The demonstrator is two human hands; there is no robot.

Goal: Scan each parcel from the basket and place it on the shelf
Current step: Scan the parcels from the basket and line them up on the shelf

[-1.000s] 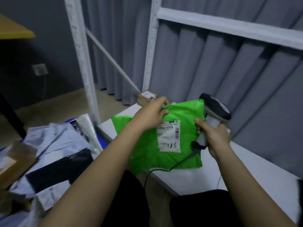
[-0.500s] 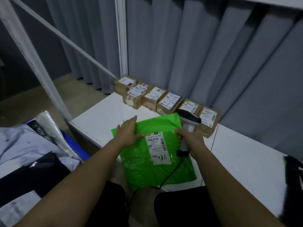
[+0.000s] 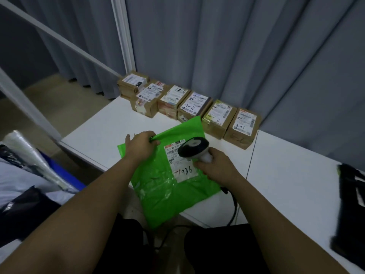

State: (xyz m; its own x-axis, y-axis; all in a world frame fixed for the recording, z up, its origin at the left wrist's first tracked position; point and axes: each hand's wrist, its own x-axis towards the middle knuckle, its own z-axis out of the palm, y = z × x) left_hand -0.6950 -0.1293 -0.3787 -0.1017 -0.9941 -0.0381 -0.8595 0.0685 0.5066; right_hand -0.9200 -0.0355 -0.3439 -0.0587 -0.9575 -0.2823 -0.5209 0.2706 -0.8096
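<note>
Your left hand [image 3: 141,144] pinches the far left edge of the green mailer bag [image 3: 171,180], which lies flat on the white shelf [image 3: 286,175] with its near corner hanging over the front edge; its long axis runs from your grip down toward your body. Your right hand [image 3: 215,167] is curled around the handle of the barcode scanner [image 3: 194,148], and the scanner head sits just above the shipping label [image 3: 180,163], to the right of your pinch. I judge the row of cardboard boxes [image 3: 189,107] beyond your grip marks where it goes.
</note>
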